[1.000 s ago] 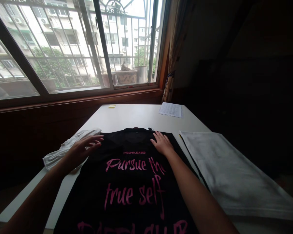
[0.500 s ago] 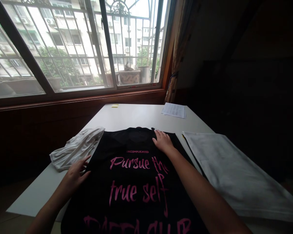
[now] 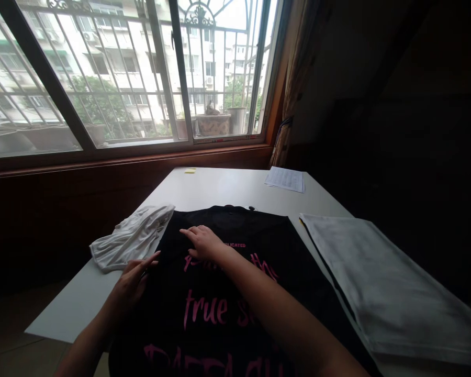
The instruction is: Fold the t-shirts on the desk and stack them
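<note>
A black T-shirt (image 3: 275, 262) with pink lettering lies flat on the white table (image 3: 215, 188), collar away from me. My right hand (image 3: 202, 242) rests palm down on its upper left chest, fingers stretched flat over the cloth. Along the shirt's left edge, my left hand (image 3: 132, 281) lies with its fingers straight and together, pointing up toward a crumpled white garment (image 3: 135, 236). Neither hand holds anything.
A large white folded cloth (image 3: 392, 288) lies at the right of the table, over a dark layer. A sheet of paper (image 3: 285, 179) and a small yellow note (image 3: 190, 170) sit at the far end. Barred windows stand behind; the right side is dark.
My right hand has slid from the shirt's right shoulder across to its left chest. My left hand stayed near the shirt's left edge. The view has shifted slightly.
</note>
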`<state>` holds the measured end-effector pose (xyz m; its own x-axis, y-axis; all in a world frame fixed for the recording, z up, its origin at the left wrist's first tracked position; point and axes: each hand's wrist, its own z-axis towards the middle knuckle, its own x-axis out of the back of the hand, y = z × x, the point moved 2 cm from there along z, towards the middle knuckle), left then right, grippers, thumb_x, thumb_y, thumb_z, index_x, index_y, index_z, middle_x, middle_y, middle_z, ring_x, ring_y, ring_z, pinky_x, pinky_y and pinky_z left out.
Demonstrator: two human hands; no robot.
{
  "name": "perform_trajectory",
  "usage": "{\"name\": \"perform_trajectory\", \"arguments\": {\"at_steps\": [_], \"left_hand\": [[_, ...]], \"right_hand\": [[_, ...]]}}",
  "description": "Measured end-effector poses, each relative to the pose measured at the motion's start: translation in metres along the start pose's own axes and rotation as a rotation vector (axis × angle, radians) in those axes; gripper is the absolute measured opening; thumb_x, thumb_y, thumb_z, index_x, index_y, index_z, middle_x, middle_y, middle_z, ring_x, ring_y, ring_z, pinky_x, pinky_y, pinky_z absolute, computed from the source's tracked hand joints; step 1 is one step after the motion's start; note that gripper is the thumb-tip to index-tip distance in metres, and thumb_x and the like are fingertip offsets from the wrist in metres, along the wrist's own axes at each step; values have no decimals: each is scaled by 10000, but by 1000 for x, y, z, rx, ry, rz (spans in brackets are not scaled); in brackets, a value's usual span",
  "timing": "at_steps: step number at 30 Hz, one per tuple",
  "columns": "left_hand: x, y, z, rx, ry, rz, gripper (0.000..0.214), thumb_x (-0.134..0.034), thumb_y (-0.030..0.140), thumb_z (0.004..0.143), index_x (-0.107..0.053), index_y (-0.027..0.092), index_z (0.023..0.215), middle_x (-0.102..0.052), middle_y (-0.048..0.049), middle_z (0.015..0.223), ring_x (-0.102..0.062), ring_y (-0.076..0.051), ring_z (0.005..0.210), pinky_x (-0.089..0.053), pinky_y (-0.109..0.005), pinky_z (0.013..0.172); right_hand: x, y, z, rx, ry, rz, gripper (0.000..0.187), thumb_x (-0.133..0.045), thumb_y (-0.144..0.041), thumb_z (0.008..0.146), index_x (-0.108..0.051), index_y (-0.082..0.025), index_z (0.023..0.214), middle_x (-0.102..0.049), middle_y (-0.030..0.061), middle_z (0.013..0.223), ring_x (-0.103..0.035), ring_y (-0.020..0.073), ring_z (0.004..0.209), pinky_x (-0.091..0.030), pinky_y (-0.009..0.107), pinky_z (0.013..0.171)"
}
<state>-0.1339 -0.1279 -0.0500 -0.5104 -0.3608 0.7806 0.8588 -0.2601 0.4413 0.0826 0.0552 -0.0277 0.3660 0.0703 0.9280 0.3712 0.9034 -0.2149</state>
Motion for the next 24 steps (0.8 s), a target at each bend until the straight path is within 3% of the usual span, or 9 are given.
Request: {"name": "perform_trajectory", "arguments": {"at_steps": [4,7,10,14,16,19,24], "left_hand": [[3,4,-2,6,-23,1,628,-532,216,965,-374,356,1557,-734,-20,1175,-665,-232,1111,-578,-406,954],[6,10,-1,9,-33,-24,545,-542,222,968,-472,343,1494,-750,-7,1129,-672,-228,1103,-588,-390,949],[6,12,0,28,-43,-47,387,-550,290,993,-607,308,1375,-752,-23,1100,-694,-222,1057,-616,-350,890],[6,11,1,46,-18,-9,334,-527,382,1022,-657,272,1310,-742,-46,1121,-708,-217,1025,-631,-342,853],[6,12,1,13,18,65,348,-511,399,1029,-650,272,1321,-731,-50,1195,-691,-234,1099,-617,-383,915],[2,12,2,-72,24,182,392,-500,402,1033,-606,274,1389,-658,-51,1382,-610,-265,1283,-558,-449,1044],[-13,4,0,-186,-106,324,472,-498,358,1034,-500,283,1501,-515,-29,1552,-462,-267,1445,-472,-467,1151]], "right_hand": [[9,1,-3,52,-42,-28,469,-693,-227,824,-673,-218,1293,-694,90,1152,-605,264,1042,-489,404,949],[18,5,-13,169,-47,5,271,-663,-136,801,-771,-249,1021,-703,48,1054,-601,220,946,-489,354,895],[25,10,-24,223,-42,70,243,-641,-91,794,-786,-256,897,-710,23,990,-597,187,884,-493,313,854],[30,15,-27,169,-12,141,227,-625,-81,810,-791,-235,821,-723,18,921,-634,164,842,-515,281,835],[28,15,-19,107,34,157,240,-607,-87,844,-799,-225,887,-736,30,973,-664,167,892,-524,280,873],[15,9,0,37,80,155,288,-562,-160,938,-760,-196,1144,-726,72,1199,-667,195,1094,-501,313,1015],[-26,-9,36,7,-43,58,530,-454,-351,1038,-500,-75,1488,-440,171,1583,-387,265,1480,-310,411,1225]]}}
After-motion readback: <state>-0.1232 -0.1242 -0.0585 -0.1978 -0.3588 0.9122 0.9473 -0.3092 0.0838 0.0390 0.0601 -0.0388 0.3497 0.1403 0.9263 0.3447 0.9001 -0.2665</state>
